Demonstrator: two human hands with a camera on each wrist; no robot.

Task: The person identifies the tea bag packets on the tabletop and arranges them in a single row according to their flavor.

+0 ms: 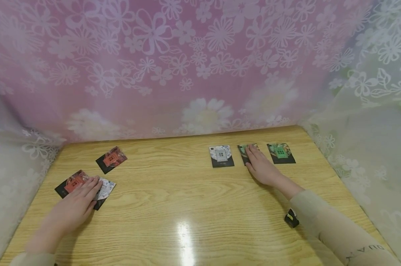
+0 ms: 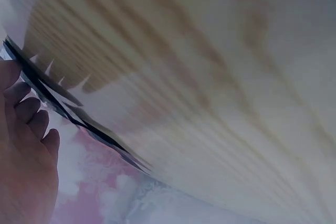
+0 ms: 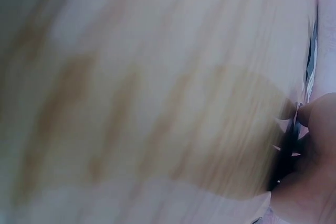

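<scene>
L grip [image 1: 75,205] flat, fingers extended, on red pkt [image 1: 71,184] & white pkt [image 1: 108,189], lower left; R grip [image 1: 263,169] likewise on green pkt [image 1: 242,152], right of ctr. 2nd white pkt [image 1: 222,156] & 2nd green pkt [image 1: 281,153] flank it. Woodgrain surface [image 1: 154,199], glare low ctr. Pink floral curtain [image 1: 187,66] across top, pale floral curtain [image 1: 383,147] far right.
</scene>
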